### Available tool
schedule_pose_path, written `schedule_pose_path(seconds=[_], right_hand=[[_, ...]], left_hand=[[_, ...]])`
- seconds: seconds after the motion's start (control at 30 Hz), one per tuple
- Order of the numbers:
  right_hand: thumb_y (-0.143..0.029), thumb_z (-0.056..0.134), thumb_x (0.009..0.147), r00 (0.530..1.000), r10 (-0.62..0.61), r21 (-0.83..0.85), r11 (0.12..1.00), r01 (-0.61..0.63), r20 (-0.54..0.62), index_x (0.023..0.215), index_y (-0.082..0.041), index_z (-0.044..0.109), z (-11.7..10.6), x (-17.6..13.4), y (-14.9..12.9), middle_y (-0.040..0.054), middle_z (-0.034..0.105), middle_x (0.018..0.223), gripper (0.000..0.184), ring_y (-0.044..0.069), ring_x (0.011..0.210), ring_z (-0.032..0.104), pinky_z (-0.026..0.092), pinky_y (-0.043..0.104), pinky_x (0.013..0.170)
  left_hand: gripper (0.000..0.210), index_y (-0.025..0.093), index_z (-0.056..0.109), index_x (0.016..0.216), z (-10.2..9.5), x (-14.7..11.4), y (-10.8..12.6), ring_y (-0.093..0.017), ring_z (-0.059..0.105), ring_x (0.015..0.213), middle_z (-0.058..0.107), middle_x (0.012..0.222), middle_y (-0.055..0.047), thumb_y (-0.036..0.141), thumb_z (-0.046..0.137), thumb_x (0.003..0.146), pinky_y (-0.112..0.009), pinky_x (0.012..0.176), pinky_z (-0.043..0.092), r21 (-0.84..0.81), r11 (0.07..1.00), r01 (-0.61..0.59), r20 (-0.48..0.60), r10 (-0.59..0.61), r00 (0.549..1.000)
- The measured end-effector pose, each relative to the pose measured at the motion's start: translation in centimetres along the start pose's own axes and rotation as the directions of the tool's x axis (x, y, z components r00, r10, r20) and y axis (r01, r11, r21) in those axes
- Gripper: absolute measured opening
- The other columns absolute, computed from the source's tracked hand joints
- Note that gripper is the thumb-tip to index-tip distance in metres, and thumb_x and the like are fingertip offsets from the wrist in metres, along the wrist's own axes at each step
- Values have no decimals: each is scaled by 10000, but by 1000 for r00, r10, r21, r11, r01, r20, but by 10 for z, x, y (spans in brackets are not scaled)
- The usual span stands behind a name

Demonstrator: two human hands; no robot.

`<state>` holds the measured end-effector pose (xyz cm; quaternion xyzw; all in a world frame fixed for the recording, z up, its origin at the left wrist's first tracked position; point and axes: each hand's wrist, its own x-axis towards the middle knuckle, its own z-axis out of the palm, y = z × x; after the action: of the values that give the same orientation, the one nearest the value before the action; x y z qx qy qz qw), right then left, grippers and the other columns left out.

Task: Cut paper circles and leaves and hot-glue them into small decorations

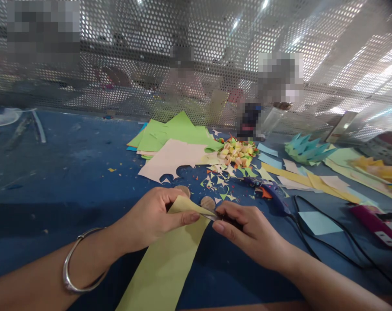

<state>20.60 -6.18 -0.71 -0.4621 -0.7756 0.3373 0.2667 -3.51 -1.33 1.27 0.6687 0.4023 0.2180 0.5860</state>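
A long yellow-green paper strip [170, 263] runs from the table's front edge up to my left hand [161, 211], which pinches its folded far end between thumb and fingers. My right hand [244, 224] is closed on scissors [210, 216]; the metal blades meet the paper's edge beside my left thumb, and the handles are mostly hidden by my fingers. Just beyond the paper lie two round wooden discs [208, 202]. Farther out, a pale pink sheet [173, 157] with rounded cut-outs rests near a heap of small curled paper pieces [237, 152].
Stacked green sheets [174, 131] lie by the perforated metal screen [144, 77]. Paper scraps [220, 179] litter the middle. At right are a blue glue gun [275, 196] with a black cord, a magenta power strip [375, 224], yellow strips [315, 181] and a spiky teal paper piece [307, 149].
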Motion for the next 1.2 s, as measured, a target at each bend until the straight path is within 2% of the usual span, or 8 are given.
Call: schedule_pose_path(seconds=[0.53, 1.2], right_hand=[[-429, 536, 992, 1000, 13, 5, 1000, -13, -1, 784, -205, 489, 1, 0, -1, -44, 408, 699, 309, 103, 605, 347, 294, 259, 541], [-377, 533, 1001, 997, -51, -46, 998, 49, -61, 763, -198, 494, 4, -1, 3, -53, 424, 667, 300, 88, 576, 369, 297, 241, 533]], left_hand=[[294, 159, 647, 753, 3, 0, -2, -66, 507, 591, 520, 705, 44, 420, 747, 844, -154, 504, 393, -41, 998, 42, 62, -40, 997], [395, 151, 619, 728, 3, 0, -7, -70, 504, 587, 521, 690, 42, 516, 711, 850, -165, 511, 392, 13, 999, 35, 49, -35, 998]])
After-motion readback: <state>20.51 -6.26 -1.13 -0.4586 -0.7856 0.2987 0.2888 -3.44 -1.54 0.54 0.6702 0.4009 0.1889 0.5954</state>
